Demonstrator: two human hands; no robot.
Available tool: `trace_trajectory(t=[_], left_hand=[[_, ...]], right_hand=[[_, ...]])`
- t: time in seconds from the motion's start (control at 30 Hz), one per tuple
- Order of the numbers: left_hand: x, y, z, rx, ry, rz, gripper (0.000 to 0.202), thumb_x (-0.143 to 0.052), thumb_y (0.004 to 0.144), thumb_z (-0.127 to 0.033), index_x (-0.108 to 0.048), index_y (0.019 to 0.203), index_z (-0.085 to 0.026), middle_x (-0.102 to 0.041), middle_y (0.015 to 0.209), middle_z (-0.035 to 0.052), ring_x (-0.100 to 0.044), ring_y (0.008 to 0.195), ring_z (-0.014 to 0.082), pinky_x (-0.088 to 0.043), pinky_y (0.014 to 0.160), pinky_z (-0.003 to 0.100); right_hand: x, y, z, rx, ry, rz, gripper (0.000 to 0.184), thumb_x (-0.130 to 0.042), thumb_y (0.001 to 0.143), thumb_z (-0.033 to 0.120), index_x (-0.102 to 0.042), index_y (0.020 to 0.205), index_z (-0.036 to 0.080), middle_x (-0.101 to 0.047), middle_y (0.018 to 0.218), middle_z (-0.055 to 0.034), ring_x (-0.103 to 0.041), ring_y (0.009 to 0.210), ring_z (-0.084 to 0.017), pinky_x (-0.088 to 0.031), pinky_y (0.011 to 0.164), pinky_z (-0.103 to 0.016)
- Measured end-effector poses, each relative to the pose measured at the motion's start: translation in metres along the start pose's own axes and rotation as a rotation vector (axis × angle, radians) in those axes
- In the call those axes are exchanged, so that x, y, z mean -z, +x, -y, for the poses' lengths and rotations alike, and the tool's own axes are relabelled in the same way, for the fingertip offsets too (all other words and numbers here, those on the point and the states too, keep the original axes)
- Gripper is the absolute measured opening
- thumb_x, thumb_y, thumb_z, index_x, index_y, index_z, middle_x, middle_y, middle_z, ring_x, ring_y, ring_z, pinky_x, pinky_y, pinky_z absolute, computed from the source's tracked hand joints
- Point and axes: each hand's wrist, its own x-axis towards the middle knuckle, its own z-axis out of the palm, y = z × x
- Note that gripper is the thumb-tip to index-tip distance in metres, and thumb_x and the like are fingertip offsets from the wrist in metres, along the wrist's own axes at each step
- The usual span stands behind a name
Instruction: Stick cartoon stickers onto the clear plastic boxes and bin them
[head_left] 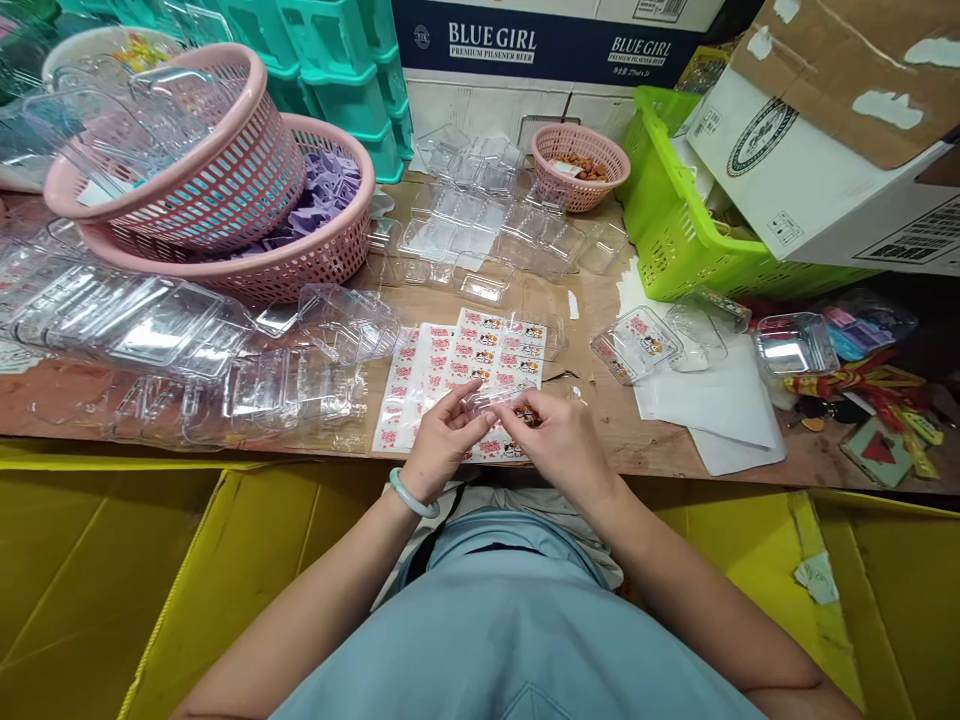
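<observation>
Just above the front edge of the table, my left hand (pixel 444 438) has its thumb and fingers closed on a small clear plastic box (pixel 486 400). My right hand (pixel 562 436) pinches at the same box from the other side, its fingertips close to my left thumb. A small dark orange-brown patch shows beside the right fingers; I cannot tell whether it is a sticker or something in the box. Beneath both hands lie sticker sheets (pixel 450 360) printed with red lettering and cartoon cats.
Clear plastic boxes (pixel 150 320) are piled at left, with more (pixel 480 215) at the back. Pink baskets (pixel 330 265) stand left, one holding purple pieces. A small pink basket (pixel 581 190) holds brown pieces. At right are stickered boxes (pixel 636 345), white paper (pixel 712 400) and a green crate (pixel 660 200).
</observation>
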Motion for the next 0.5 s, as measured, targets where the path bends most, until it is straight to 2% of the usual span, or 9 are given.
trace_trajectory(t=[0.13, 0.3, 0.43, 0.5], left_hand=[[-0.003, -0.001, 0.001, -0.016, -0.005, -0.016, 0.065, -0.085, 0.062, -0.035, -0.063, 0.121, -0.016, -0.066, 0.082, 0.0022, -0.062, 0.084, 0.0182, -0.051, 0.083, 0.032], [-0.002, 0.001, 0.007, -0.027, 0.028, -0.004, 0.065, -0.083, 0.064, -0.033, -0.061, 0.122, -0.017, -0.068, 0.089, 0.0035, -0.062, 0.088, 0.0175, -0.051, 0.085, 0.033], [-0.001, 0.001, 0.011, -0.042, 0.04, 0.006, 0.067, -0.083, 0.064, -0.033, -0.059, 0.124, -0.017, -0.068, 0.096, 0.0053, -0.063, 0.092, 0.0182, -0.05, 0.089, 0.034], [-0.002, 0.0, 0.011, -0.045, 0.037, 0.0, 0.068, -0.083, 0.064, -0.034, -0.058, 0.125, -0.016, -0.069, 0.096, 0.0057, -0.064, 0.093, 0.0185, -0.05, 0.089, 0.034]], right_hand=[[-0.008, -0.007, -0.003, 0.191, -0.225, -0.137, 0.033, -0.052, 0.095, 0.036, -0.065, 0.072, 0.018, -0.068, 0.07, -0.0067, -0.06, 0.065, -0.016, -0.037, 0.062, -0.027], [-0.012, -0.008, -0.019, 0.203, -0.243, -0.227, 0.037, -0.051, 0.096, 0.04, -0.056, 0.065, 0.02, -0.06, 0.061, -0.0033, -0.052, 0.057, -0.014, -0.034, 0.058, -0.028], [-0.014, -0.007, -0.034, 0.241, -0.233, -0.244, 0.035, -0.052, 0.096, 0.038, -0.052, 0.066, 0.021, -0.057, 0.062, -0.0028, -0.051, 0.061, -0.015, -0.035, 0.062, -0.028], [-0.015, -0.007, -0.043, 0.198, -0.189, -0.28, 0.033, -0.052, 0.095, 0.037, -0.05, 0.066, 0.021, -0.056, 0.064, -0.003, -0.052, 0.064, -0.016, -0.037, 0.064, -0.029]])
